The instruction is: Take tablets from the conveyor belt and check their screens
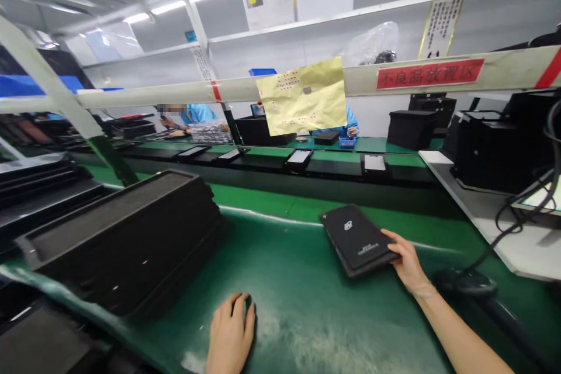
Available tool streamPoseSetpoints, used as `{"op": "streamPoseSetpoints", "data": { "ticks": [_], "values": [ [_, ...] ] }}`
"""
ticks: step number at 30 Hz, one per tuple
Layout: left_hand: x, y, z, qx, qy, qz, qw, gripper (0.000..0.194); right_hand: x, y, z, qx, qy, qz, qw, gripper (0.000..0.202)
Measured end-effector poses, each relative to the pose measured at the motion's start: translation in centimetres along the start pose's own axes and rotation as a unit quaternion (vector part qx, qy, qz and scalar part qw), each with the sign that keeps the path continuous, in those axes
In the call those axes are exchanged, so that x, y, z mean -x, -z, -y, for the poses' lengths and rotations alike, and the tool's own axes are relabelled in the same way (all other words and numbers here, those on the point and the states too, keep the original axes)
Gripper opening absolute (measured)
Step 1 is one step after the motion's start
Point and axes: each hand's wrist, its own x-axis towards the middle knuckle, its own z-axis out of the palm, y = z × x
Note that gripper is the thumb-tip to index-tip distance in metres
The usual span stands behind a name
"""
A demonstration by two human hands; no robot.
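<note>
Right hand grips a black tablet at its near right corner.
The right hand closes fingers on the black tablet, tilted above open green mat; stacked black trays crowd the left. The left hand lies flat, fingers open, near edge.

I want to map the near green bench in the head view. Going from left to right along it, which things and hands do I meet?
Stack of black trays → left hand, flat on the green mat → black tablet → right hand, gripping the tablet's near corner → black cables by the white shelf.
</note>
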Motion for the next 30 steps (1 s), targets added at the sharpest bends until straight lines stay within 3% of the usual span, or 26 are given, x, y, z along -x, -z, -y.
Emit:
{"op": "streamPoseSetpoints", "data": {
  "ticks": [5, 7, 11, 14, 20, 23, 25, 30],
  "values": [
    [0.7, -0.3, -4.3, 0.075, -0.029, 0.077, 0.994, 0.036, 7.7, 4.1, 1.0, 0.0, -0.074, 0.059, 0.996, 0.049],
    [0.9, 0.4, -6.7, 0.123, -0.034, 0.14, 0.982, 0.041, 9.8, 5.6, 1.4, 0.028, -0.097, 0.081, 0.992, 0.049],
    [0.5, 2.6, -10.7, 0.238, -0.013, 0.337, 0.911, 0.07, 11.4, 7.5, 2.2, 0.162, -0.095, 0.169, 0.967, 0.051],
    [0.5, 3.6, -12.3, 0.258, 0.002, 0.412, 0.874, 0.086, 10.6, 7.5, 2.8, 0.3, -0.043, 0.189, 0.934, 0.044],
    [3.2, 4.1, -13.6, 0.229, -0.006, 0.462, 0.857, 0.114, 9.9, 4.7, 3.7, 0.462, 0.101, 0.158, 0.867, 0.028],
    [4.9, 4.3, -14.0, 0.248, -0.042, 0.471, 0.846, 0.13, 11.2, 2.3, 3.2, 0.577, 0.166, 0.229, 0.766, 0.03],
    [5.7, 4.2, -14.3, 0.239, -0.057, 0.454, 0.856, 0.14, 12.1, 0.6, 2.7, 0.63, 0.17, 0.279, 0.704, 0.032],
    [7.1, 2.9, -14.4, 0.21, -0.094, 0.357, 0.905, 0.148, 12.8, -2.3, 2.3, 0.656, 0.132, 0.298, 0.681, 0.026]
  ]
}}
